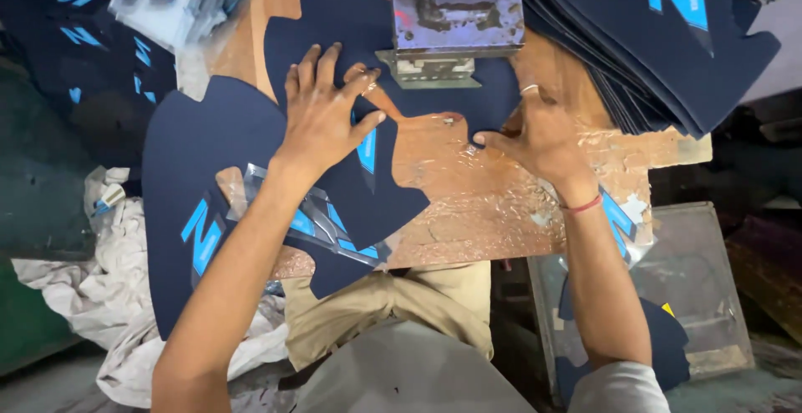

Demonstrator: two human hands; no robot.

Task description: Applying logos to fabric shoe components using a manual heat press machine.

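Head view: we see the left hand (pixel 322 112) flat, fingers spread, pressing the navy cutout (pixel 334 20) onto the tabletop (pixel 468 204) under the metal press (pixel 447 25). The right hand (pixel 539 141) pinches the cutout's edge, fingers together. Stacked cutouts (pixel 668 45) lie just right of the press.

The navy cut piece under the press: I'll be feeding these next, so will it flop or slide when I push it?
The navy cut piece lies flat, thin: probably light, bendy. Left hand presses it, right hand pinches its edge; it may slide on the glossy table.
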